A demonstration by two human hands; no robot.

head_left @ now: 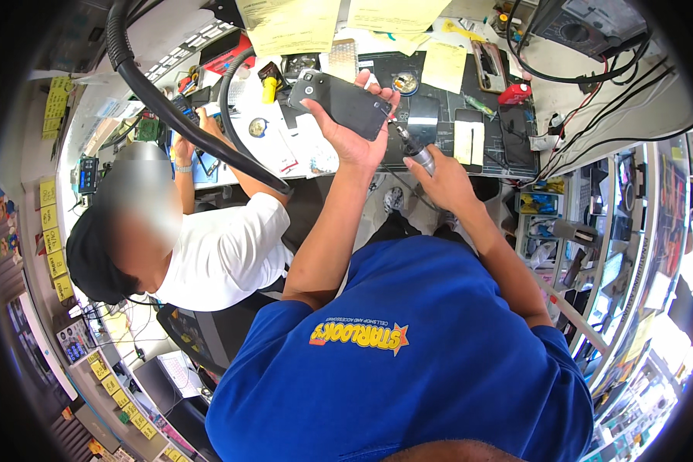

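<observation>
My left hand holds up a dark smartphone above the front of the bench, with the thumb at one edge and the fingertips at the other. A round camera ring shows near the phone's left end. My right hand is closed round a silver-and-black handpiece that looks like a rotary tool. Its thin tip points at the phone's right end, close to the edge; whether it touches, I cannot tell. Under the hands lies a dark work mat.
On the mat are another phone, a dark flat panel and a round tin. A red bottle stands at the right. A thick black hose arches across the left. Beside me sits a co-worker in a white shirt, working at the bench.
</observation>
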